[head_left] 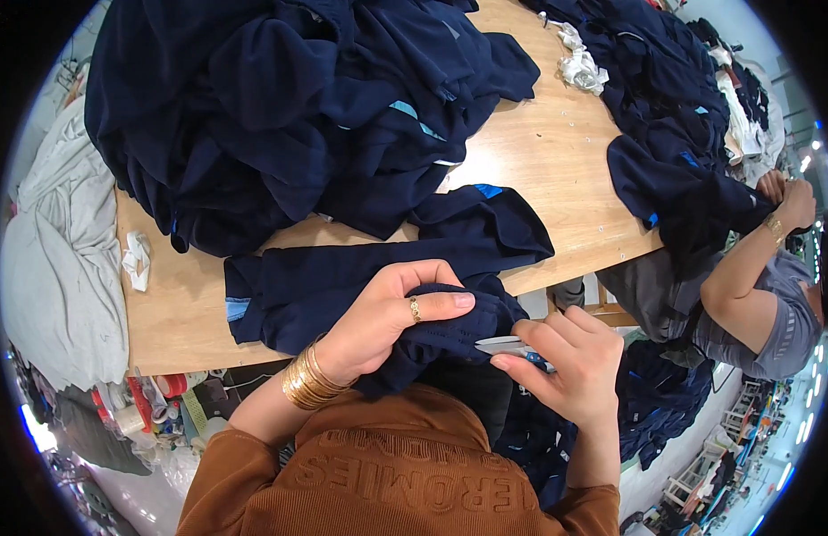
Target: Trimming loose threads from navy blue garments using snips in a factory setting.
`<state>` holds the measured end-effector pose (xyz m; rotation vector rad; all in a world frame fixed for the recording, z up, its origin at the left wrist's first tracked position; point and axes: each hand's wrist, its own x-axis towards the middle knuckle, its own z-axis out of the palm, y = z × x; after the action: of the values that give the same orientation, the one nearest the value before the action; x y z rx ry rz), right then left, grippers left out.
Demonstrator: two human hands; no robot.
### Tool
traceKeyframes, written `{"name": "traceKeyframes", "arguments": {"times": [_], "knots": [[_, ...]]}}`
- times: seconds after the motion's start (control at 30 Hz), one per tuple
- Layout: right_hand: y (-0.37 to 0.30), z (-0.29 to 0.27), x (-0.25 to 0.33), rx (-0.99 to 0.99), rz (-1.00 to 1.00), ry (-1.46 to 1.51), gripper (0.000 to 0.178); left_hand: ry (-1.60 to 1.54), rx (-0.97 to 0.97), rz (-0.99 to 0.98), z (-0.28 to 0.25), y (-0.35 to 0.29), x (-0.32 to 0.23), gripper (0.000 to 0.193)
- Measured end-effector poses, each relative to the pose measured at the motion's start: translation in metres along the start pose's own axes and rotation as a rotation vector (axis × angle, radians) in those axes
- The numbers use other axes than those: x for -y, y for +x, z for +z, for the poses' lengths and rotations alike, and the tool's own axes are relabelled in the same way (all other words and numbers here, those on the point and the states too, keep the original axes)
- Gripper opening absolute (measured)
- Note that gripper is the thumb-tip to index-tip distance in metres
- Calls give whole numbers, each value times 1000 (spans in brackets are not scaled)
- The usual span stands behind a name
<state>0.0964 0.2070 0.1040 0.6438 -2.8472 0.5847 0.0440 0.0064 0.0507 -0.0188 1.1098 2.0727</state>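
Note:
A navy garment (342, 272) lies along the table's near edge, and part of it is gathered up in my left hand (405, 308). The thumb presses on the bunched cloth from above, with the fingers curled behind it. My right hand (561, 362) is closed around small thread snips (503, 346), with some blue showing at their handle. The metal blades point left and reach the edge of the gathered cloth; whether they touch a thread is too small to tell. Light blue fabric (237, 308) shows at the garment's left end.
A large heap of navy garments (253, 116) covers the far left of the wooden table (566, 170). Pale grey cloth (56, 250) hangs at the left edge. White scraps (582, 67) lie at the back. At right, another person (753, 295) handles navy cloth.

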Motion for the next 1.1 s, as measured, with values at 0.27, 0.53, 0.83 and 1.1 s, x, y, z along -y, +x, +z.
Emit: {"name": "traceKeyframes", "arguments": {"times": [0.27, 0.53, 0.83, 1.1], "knots": [[3, 6, 5, -135, 250, 395, 43, 16, 1, 40, -1, -4, 1, 8], [-17, 23, -1, 46, -1, 969, 21, 178, -56, 174, -2, -4, 6, 15], [-6, 21, 26, -98, 345, 809, 11, 291, -55, 233, -2, -5, 5, 19], [0, 23, 23, -26, 210, 577, 12, 312, -58, 268, -1, -3, 6, 19]]}}
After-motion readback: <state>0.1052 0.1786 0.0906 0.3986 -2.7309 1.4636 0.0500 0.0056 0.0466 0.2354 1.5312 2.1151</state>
